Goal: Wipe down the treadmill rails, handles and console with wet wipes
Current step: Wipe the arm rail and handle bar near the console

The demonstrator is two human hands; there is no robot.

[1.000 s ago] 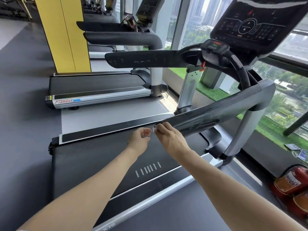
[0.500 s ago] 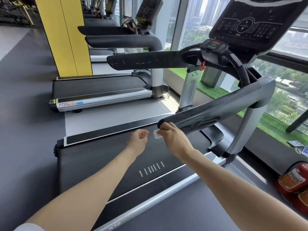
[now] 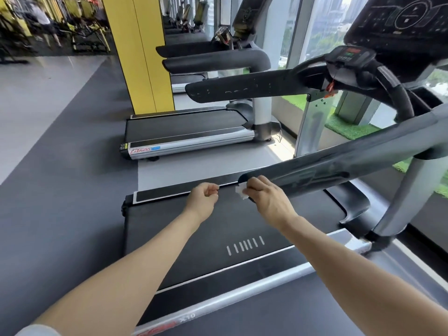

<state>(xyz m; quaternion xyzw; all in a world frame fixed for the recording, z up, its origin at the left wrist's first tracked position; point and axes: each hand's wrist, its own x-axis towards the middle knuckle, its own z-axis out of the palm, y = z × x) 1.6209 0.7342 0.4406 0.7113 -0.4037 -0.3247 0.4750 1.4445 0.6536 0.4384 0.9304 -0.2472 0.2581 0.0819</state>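
Here, the wet wipe (image 3: 241, 191) is a small white wad pinched in my right hand (image 3: 268, 198), and I have it at the very tip of the near handrail (image 3: 339, 163), the natural place to begin so one pass can run up its length toward the console (image 3: 397, 19). The fingers curl round the wipe and seem to touch the rail's end, though I cannot tell how firmly they press. My left hand (image 3: 203, 198) hangs just beside it over the belt (image 3: 218, 226), fingers loosely curled and holding nothing that I can see; I judge it idle, kept close in case the wipe needs refolding. The far handrail (image 3: 254, 89) and the curved front handles (image 3: 392, 86) lie well apart from both hands. Beyond stand a neighbouring treadmill (image 3: 189, 134) and a yellow pillar (image 3: 140, 52).
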